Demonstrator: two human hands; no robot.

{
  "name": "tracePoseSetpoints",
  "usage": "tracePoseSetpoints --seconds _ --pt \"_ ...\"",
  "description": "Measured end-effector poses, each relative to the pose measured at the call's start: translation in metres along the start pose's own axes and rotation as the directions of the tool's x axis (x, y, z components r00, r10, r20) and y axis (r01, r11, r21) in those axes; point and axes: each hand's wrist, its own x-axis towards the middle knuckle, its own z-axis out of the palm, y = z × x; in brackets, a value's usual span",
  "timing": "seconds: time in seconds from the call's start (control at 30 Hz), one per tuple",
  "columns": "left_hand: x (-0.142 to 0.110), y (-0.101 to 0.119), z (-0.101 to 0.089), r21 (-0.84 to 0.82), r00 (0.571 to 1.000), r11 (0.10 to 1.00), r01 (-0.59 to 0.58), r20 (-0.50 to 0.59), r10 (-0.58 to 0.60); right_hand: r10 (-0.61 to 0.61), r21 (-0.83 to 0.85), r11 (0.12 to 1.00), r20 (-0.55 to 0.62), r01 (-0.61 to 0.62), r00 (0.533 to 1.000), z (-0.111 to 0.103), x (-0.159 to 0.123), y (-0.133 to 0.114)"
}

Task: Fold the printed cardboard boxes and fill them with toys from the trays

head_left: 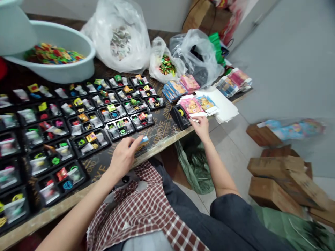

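My left hand (125,157) is at the table's front edge, fingers curled, a small blue-and-white piece (144,139) at the index fingertip. My right hand (201,127) pinches the near white edge of a pink printed carton (191,105), which looks flat. Beside it, a blue-and-yellow printed carton (206,104) lies on white sheets (225,106). Just left of my right hand is a black tray (180,120) with a yellow piece inside. Rows of filled black trays (120,127) spread out left of my hands, holding small packets and coloured pieces.
Behind the trays stand a pale blue tub (70,71) of colourful pieces and several clear plastic bags (136,45). Stacks of blue printed cartons (174,90) sit farther back. Cardboard boxes (274,167) are on the floor to the right; a green sack (199,170) is below the table edge.
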Motion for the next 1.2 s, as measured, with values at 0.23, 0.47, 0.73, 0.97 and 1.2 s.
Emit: tracePoseSetpoints --seconds 0.23,0.47,0.73,0.97,1.2 --pt "-0.008 0.008 0.009 0.088 0.994 0.990 -0.110 -0.006 0.111 -0.020 0.070 0.998 0.365 -0.006 0.931 0.005 0.029 0.033" --pt "-0.008 0.006 0.014 0.050 0.998 0.998 -0.048 -0.046 0.050 0.016 0.279 0.958 0.179 -0.067 0.984 0.011 0.025 0.032" --pt "0.000 -0.002 0.011 0.013 0.998 0.999 0.039 -0.042 -0.038 0.240 0.441 0.851 0.158 -0.286 0.958 0.012 -0.020 0.049" --pt "0.002 -0.001 0.009 0.019 0.999 1.000 0.009 -0.051 -0.008 0.291 0.440 0.853 0.049 -0.282 0.956 0.036 -0.024 0.051" --pt "-0.003 0.000 0.013 0.016 1.000 1.000 0.009 -0.017 -0.008 0.326 0.540 0.796 0.001 -0.275 0.945 0.031 -0.057 0.008"
